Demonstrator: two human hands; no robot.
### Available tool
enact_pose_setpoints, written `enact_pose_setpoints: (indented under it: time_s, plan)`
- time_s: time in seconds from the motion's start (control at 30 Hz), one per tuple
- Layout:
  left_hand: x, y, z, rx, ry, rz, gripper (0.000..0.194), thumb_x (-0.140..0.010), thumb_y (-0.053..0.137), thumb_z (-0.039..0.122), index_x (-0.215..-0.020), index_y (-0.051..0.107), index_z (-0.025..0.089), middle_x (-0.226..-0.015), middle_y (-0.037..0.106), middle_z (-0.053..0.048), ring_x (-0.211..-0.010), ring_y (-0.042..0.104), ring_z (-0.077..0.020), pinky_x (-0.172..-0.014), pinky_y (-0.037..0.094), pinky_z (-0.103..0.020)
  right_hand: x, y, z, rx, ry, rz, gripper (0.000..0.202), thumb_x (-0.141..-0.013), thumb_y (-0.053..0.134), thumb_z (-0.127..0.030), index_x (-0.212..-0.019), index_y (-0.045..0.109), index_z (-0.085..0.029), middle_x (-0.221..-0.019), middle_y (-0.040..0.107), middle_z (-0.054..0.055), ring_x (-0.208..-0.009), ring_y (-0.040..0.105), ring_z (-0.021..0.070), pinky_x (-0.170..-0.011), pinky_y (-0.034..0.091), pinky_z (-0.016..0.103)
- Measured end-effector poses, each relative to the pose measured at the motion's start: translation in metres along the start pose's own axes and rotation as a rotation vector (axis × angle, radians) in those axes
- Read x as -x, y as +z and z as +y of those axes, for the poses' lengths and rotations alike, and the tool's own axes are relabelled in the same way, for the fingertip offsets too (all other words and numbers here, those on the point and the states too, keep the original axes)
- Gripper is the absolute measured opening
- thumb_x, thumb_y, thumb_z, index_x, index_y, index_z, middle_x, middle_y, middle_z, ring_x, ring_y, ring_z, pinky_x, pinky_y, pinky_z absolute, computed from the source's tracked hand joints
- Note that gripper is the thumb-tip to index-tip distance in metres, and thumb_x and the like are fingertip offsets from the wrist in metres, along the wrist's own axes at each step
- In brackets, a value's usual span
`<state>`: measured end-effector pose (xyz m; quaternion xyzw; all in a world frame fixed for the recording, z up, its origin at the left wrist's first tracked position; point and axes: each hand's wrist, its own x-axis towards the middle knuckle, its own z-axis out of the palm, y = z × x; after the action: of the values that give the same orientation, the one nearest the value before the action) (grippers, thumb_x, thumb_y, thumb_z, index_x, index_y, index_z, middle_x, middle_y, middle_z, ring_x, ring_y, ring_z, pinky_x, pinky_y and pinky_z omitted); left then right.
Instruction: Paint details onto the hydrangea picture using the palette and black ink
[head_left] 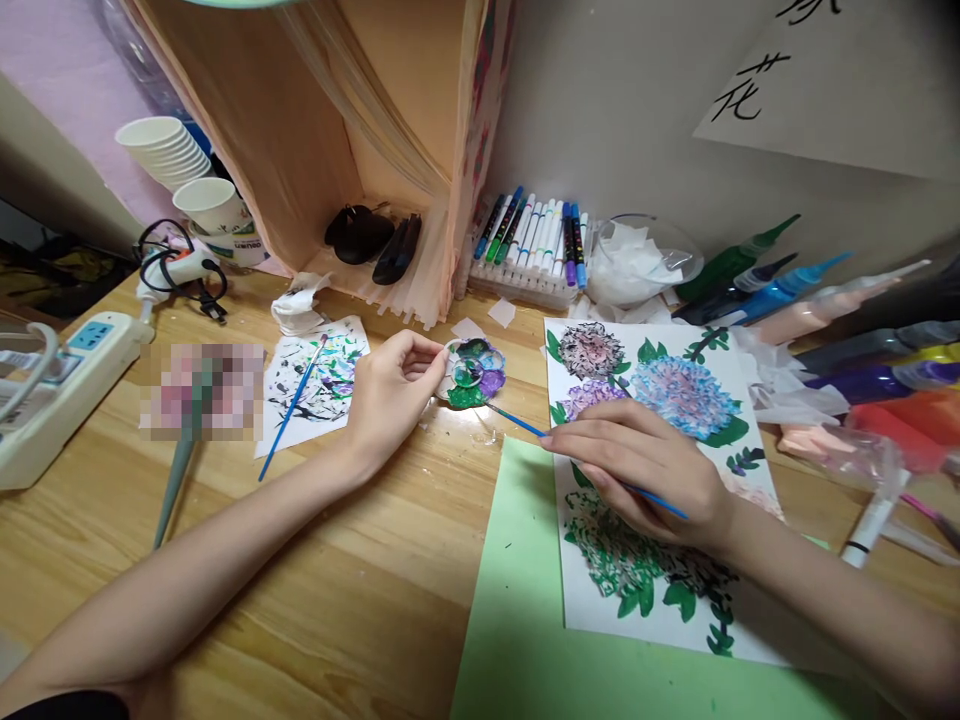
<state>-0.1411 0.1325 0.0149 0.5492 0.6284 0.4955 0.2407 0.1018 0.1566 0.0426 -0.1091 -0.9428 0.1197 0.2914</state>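
My left hand [395, 395] pinches the left rim of a small round paint palette [490, 381], whose wells hold green, purple and blue paint. Between the fingers of my right hand [649, 465] is a thin blue paintbrush [517, 421], its tip at the palette's lower edge by the green paint. That hand is over a white sheet with painted flowers [684, 395] in blue, purple, pink and green, partly hiding it. Under the sheet lies a light green paper [501, 590]. A second blue paintbrush [292, 410] rests on a paint-smeared tissue [341, 375] left of my left hand.
A power strip [82, 375] and stacked paper cups [163, 150] stand at the left. Behind are an orange-draped box [405, 90], a marker tray [525, 280] and a bowl of tissues [637, 262]. Several paint bottles [787, 290] line the right back.
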Motion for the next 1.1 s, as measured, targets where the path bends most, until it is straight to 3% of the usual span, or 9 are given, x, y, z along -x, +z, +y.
enact_pose_setpoints:
  time_s: [0.67,1.1]
  plan:
    - [0.006,0.0,0.01,-0.069,0.133,0.052,0.007,-0.08,0.062,0.024,-0.079,0.062,0.017,-0.075,0.07,-0.001,-0.066,0.065,-0.0105,-0.064,0.055,-0.021,-0.009,0.002,0.005,-0.121,0.133,0.031,0.027,-0.087,0.041,-0.012,-0.108,0.057,-0.021,-0.089,0.07,0.006,-0.079,0.058,0.0184,-0.069,0.049,0.035]
    - [0.006,0.001,0.009,-0.028,0.088,0.053,0.01,-0.08,0.062,0.028,-0.079,0.062,0.018,-0.076,0.07,-0.001,-0.066,0.066,-0.012,-0.065,0.056,-0.024,-0.009,-0.001,0.007,-0.112,0.171,0.035,0.029,-0.088,0.04,-0.013,-0.108,0.058,-0.024,-0.09,0.07,0.005,-0.08,0.058,0.0194,-0.069,0.049,0.036]
